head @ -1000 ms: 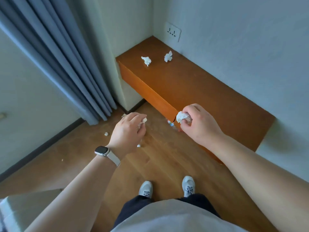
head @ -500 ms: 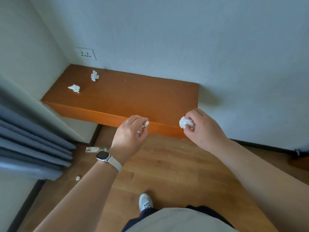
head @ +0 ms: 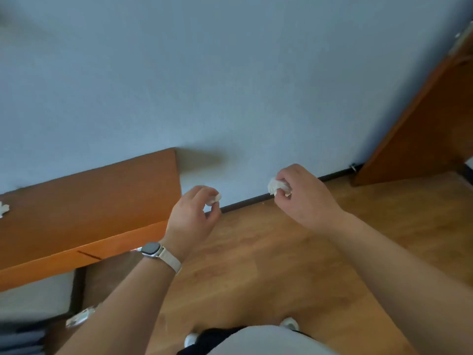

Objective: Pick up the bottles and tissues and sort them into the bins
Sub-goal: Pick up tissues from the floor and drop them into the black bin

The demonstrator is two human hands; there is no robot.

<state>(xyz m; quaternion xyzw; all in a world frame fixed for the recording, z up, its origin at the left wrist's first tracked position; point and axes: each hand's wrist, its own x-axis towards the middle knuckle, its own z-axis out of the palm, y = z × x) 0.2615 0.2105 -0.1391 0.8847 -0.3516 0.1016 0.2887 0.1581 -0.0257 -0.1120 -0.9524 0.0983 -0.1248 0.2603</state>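
Shelf (head: 89, 201) has slid leftward; hands (head: 190, 219) apparently still pinch 2 tissues (head: 276, 185).

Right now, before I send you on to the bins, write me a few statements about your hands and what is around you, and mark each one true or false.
1. The left hand pinches a crumpled tissue. True.
2. The right hand is empty. False: it grips a tissue wad.
3. A bin shows in this view. False: none is in view.
4. A loose tissue lies on the wooden ledge, at the picture's left edge. True.
5. The watch sits on the right wrist. False: it is on the left wrist.
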